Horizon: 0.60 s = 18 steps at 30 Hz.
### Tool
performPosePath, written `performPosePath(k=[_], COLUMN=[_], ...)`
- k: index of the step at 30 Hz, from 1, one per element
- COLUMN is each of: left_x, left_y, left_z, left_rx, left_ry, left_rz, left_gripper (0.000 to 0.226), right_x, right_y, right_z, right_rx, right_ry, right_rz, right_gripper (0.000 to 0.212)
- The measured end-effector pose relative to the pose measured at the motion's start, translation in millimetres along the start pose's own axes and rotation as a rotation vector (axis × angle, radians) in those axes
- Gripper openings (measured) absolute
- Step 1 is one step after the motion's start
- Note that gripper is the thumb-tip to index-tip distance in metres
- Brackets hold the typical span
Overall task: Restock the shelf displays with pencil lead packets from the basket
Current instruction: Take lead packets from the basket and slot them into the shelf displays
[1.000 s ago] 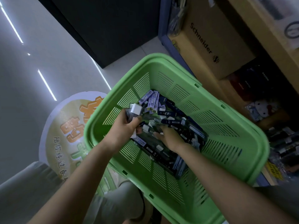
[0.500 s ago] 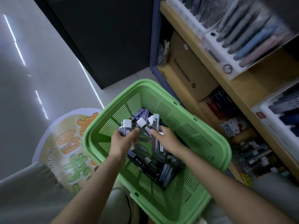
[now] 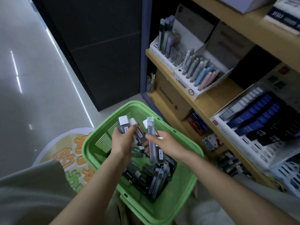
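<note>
Fingers of left hand: curled round several white-capped pencil lead packets, held upright above the green basket. Fingers of right hand: a single long clear packet is pinched, upright, just beside the left bunch. Remaining packets: heaped at the basket's near end. Shelf to the right: HB lead display tray is seated on it, with blue and black packets ranked in rows
</note>
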State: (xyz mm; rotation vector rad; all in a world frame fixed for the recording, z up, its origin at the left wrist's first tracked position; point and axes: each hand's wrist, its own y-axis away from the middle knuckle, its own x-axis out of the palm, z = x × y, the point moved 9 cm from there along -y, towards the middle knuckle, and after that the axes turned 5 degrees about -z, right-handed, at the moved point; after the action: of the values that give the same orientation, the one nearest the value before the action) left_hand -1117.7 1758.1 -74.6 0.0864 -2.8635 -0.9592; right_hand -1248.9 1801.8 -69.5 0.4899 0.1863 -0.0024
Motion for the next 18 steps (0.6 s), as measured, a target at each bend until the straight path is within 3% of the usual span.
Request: performPosePath(k=[5,9,10,12,16,18], left_x=[17,42,46,53,59,62], left_y=[23,54,61,73,90,99], left_z=[-28,-36,-38,-47,-66,-73], left_rx=[0.007,-0.016,-0.012,0.011,0.092,0.134], left_ry=[-0.006,-0.083,-0.074,-0.061,-0.092,-0.077], left_rz=[0.111,0.293,0.317,0.351,0.42,0.455], left_gripper=[0.008,0.027,0.023,0.009,0.036,0.036], right_x=[-32,-47,-49,-50,-48,-44], right_y=[32,53,56,69,94,105], right_z=[37,65,69,79,94,100], right_rx=[-0.085,-0.127,-0.127,-0.118,-0.143,-0.151], right_ry=[-0.046,-0.009,0.037,0.074,0.113,0.155], right_rz=[-0.136,-0.24,-0.252,-0.236,-0.159,-0.138], right_gripper=[0.027,0.045,0.05,0.034,0.021,0.02])
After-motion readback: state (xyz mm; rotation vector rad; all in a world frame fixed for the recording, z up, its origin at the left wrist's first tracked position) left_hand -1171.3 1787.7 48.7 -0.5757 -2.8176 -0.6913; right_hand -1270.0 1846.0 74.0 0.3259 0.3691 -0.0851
